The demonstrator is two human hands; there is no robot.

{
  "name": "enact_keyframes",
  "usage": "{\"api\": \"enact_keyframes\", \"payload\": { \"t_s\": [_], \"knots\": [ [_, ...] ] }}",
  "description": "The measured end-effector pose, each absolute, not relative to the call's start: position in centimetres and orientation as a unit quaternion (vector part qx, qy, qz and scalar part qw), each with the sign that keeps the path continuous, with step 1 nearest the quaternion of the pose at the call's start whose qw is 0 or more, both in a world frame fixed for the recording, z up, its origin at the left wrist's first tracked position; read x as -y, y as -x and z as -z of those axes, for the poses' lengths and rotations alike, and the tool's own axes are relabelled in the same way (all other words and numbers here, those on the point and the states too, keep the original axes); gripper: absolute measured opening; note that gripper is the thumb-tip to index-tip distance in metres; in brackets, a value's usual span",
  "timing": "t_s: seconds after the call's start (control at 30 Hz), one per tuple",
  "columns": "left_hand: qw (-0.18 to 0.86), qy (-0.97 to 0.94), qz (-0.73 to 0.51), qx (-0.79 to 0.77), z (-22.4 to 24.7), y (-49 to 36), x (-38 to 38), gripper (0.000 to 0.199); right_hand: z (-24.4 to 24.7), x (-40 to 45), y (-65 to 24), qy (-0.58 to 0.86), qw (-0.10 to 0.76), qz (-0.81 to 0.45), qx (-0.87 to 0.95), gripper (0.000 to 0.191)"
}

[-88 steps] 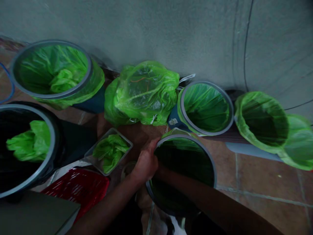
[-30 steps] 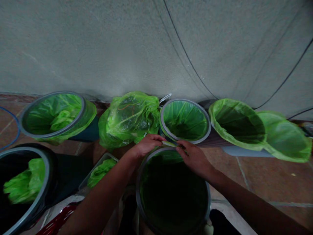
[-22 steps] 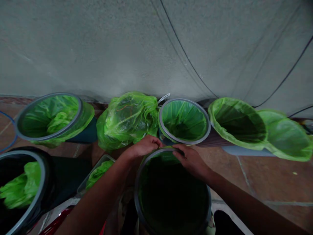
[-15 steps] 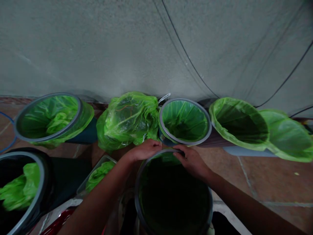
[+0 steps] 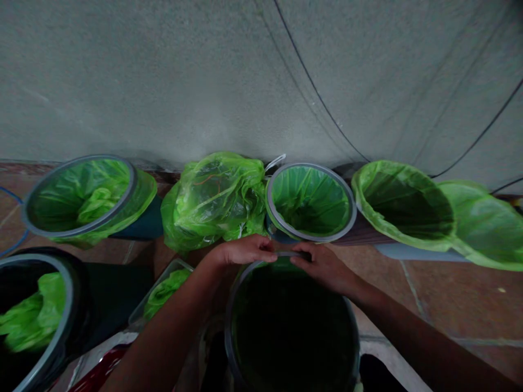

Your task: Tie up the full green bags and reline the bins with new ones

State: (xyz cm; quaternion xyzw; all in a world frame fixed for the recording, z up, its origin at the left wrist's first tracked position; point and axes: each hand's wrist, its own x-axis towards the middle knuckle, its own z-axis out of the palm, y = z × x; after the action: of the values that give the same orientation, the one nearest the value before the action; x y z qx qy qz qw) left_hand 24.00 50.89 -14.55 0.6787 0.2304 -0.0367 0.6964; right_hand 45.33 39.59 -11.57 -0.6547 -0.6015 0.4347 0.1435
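Observation:
A round bin with a grey rim [image 5: 354,332] stands directly in front of me, dark inside with a little green showing near its far edge. My left hand [image 5: 250,250] pinches the far part of the rim from the left. From the right, my right hand [image 5: 321,265] grips the same rim, thumb inside the opening. A short stretch of rim shows between the two hands. Just beyond them is a smaller bin [image 5: 311,202] lined with a green bag under a grey ring.
By the wall [image 5: 204,81] stand a lined bin [image 5: 133,190], a stuffed green bag [image 5: 216,198] and two more lined bins [image 5: 408,204] [image 5: 484,223]. A black-lined bin [image 5: 67,305] and a tray of green bags [image 5: 167,288] are at the left.
My left hand has moved slightly right along the rim, closer to my right hand. The far part of the rim between the hands sits slightly higher.

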Motion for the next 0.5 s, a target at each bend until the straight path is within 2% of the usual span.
{"api": "enact_keyframes", "payload": {
  "t_s": [0.1, 0.27, 0.5],
  "knots": [
    [0.705, -0.68, 0.049, -0.197, 14.8, -24.1, -51.0, 0.041, 12.0, -39.7, -45.8, 0.639, 0.142, -0.495, 0.572, 0.032],
    [0.721, -0.662, 0.084, -0.189, 14.5, -25.0, -51.0, 0.038, 12.3, -40.2, -47.1, 0.599, 0.134, -0.662, 0.43, 0.034],
    [0.728, -0.63, 0.11, -0.245, 14.3, -25.7, -50.8, 0.034, 12.5, -40.1, -47.5, 0.6, 0.143, -0.653, 0.441, 0.038]
  ]
}}
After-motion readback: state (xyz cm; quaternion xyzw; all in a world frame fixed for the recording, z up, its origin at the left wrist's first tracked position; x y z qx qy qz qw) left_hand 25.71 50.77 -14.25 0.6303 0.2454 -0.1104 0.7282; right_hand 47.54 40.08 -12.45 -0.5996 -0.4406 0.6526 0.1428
